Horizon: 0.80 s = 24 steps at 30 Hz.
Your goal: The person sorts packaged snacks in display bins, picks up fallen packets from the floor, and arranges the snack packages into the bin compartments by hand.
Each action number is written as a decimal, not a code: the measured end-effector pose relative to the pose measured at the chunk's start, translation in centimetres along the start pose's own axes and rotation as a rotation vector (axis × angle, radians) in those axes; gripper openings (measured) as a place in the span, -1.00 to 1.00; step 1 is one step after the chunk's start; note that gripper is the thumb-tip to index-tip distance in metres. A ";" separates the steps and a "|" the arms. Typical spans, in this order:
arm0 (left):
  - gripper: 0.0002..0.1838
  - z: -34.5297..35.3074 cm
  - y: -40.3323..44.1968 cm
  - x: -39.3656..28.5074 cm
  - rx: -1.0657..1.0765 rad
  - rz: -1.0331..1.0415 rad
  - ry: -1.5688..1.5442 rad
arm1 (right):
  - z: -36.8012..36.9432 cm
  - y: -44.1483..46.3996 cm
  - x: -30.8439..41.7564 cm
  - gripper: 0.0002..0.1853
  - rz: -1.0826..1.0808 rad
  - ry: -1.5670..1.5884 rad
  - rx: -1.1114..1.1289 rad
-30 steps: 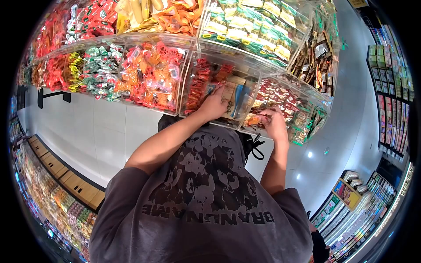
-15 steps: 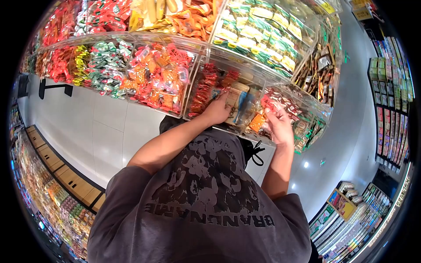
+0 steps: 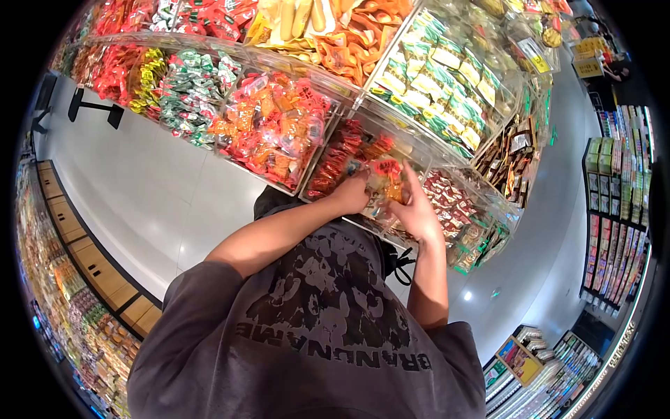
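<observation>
A small snack packet (image 3: 388, 170), clear with a red top and orange contents, is pinched by my right hand (image 3: 419, 214), its thumb and forefinger around it. It hangs over a clear plastic compartment (image 3: 339, 207) of the display. My left hand (image 3: 353, 193) is beside it at the same compartment, its fingers curled close to the packet's left side. What those fingers hold, if anything, is hidden. Red packets (image 3: 343, 155) lie in the compartment's left part, just beyond my left hand. Brown and red wrapped sweets (image 3: 452, 199) fill the compartment right of my right hand.
A bin of orange-red packets (image 3: 276, 126) adjoins on the left. Behind stand raised bins with green-and-yellow packets (image 3: 447, 77) and orange packs (image 3: 363, 42). Clear dividers separate them. Grey floor (image 3: 157, 188) lies to the left; stocked shelves (image 3: 618, 202) line the right.
My right hand has moved left with the snack packet, over the middle compartment and up to my left hand. My left hand's fingers have drawn in. The view has shifted slightly.
</observation>
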<state>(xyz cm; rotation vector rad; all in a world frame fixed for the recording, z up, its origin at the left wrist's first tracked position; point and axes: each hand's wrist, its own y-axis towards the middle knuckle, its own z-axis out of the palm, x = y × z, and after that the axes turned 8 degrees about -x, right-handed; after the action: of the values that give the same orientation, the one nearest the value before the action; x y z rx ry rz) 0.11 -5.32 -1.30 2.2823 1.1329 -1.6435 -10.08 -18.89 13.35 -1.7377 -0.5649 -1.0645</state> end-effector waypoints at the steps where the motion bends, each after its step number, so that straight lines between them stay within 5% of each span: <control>1: -0.43 0.3 -0.2 0.3 -0.077 0.107 0.077 | -0.2 1.0 0.0 -0.12 -0.094 -0.333 -0.107; 4: -0.48 -0.1 -0.1 0.0 0.020 0.049 0.049 | 0.3 2.4 3.5 -0.24 -0.143 -0.797 -0.140; 5: -0.53 -0.5 -0.2 -0.2 0.044 0.074 0.071 | 0.2 3.4 2.5 -0.38 -0.309 -0.868 -0.176; 8: -0.55 -0.6 -0.2 -0.6 0.070 0.022 0.117 | 0.8 5.2 3.5 -0.46 -0.283 -0.951 -0.154; 14: -0.65 0.2 0.0 0.9 0.039 0.055 0.140 | 2.5 7.4 3.3 -0.56 -0.299 -0.973 -0.312; 16: -0.51 -0.3 -0.1 0.3 0.129 0.029 0.142 | 2.9 7.6 2.6 -0.57 -0.330 -0.962 -0.350; 22: -0.54 -0.2 -0.2 0.1 0.165 0.034 0.205 | 3.7 7.7 1.6 -0.64 -0.349 -0.872 -0.392; 24: -0.54 -0.1 -0.3 0.0 0.130 0.074 0.209 | 3.9 8.1 1.1 -0.71 -0.524 -0.832 -0.428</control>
<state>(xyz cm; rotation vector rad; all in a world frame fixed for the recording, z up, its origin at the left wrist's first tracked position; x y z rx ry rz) -0.02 -5.05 -1.17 2.5952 0.9916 -1.5233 -1.83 -18.75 9.73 -2.4943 -1.4517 -0.7908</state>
